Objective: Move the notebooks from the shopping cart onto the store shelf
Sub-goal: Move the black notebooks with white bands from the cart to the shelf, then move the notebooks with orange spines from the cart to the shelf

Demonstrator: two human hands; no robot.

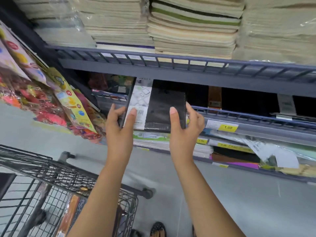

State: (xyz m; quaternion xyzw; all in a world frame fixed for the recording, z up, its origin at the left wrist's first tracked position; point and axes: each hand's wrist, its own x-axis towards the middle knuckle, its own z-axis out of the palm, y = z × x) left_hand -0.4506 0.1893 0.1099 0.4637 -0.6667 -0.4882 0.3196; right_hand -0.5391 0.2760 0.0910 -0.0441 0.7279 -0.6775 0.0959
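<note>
Arms raised, left hand [119, 123] and right hand [187, 129] clasping notebooks [160, 108] at the shelf [239, 115] front edge, yellow tag [228, 127] reading 1.00

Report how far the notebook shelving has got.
Done: cannot tell; the shelf already holds stock. In hand: left hand and right hand grip a black notebook at the shelf's front rail, not yet set down. Left: the shopping cart holds at least one orange-covered notebook.

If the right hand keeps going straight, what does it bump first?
Likely the shelf's wire rail, just past the right hand holding the notebook pack. Depth is unclear, so it might clear it.
</note>
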